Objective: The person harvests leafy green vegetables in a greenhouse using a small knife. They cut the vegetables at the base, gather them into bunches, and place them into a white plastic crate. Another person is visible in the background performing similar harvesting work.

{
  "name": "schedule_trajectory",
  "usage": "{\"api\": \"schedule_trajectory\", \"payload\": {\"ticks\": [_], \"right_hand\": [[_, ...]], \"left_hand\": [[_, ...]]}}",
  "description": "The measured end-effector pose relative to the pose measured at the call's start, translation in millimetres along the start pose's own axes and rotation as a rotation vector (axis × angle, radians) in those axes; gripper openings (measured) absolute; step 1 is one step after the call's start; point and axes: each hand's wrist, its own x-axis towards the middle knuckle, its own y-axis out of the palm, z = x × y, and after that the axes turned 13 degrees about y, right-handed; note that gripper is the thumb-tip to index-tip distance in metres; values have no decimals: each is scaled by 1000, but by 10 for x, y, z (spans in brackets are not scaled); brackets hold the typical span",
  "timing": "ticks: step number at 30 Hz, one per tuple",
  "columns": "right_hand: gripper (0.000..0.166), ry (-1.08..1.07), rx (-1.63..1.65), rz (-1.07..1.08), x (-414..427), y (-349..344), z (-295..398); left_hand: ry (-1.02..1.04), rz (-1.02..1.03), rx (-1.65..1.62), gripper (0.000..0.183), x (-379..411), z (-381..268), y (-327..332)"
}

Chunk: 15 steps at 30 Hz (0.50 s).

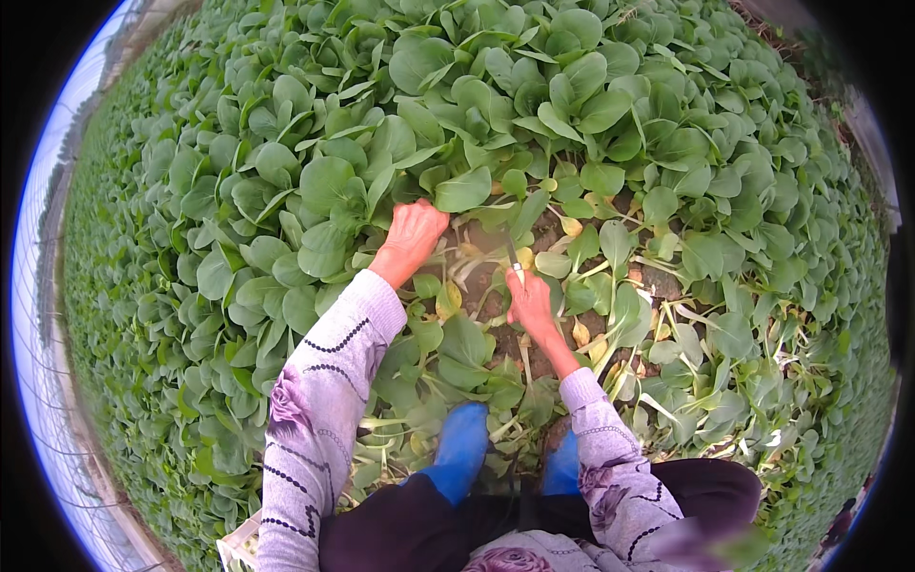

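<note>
My left hand is curled in at the base of a bok choy plant; its fingertips are hidden under the leaves. To its right, my right hand grips a small knife by the handle. The narrow blade points away from me, over bare soil and among low leaves, apart from my left hand. Cut stalks and yellowed leaves lie on the soil between and below my hands.
Dense bok choy surrounds me on the left and ahead. Loose leaves and pale stalks litter the ground to the right. My feet, in blue coverings, stand among leaves. A white crate is partly visible at lower left, and greenhouse sheeting curves along the left rim.
</note>
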Motion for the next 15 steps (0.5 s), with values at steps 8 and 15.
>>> {"api": "schedule_trajectory", "payload": {"ticks": [8,15], "right_hand": [[38,-240,-63,-7,-460,329,35],[51,77,285,-16,200,134,56]], "left_hand": [[-47,26,-100,6,69,42,-120],[-21,-48,-46,7,11,128,-12]]}}
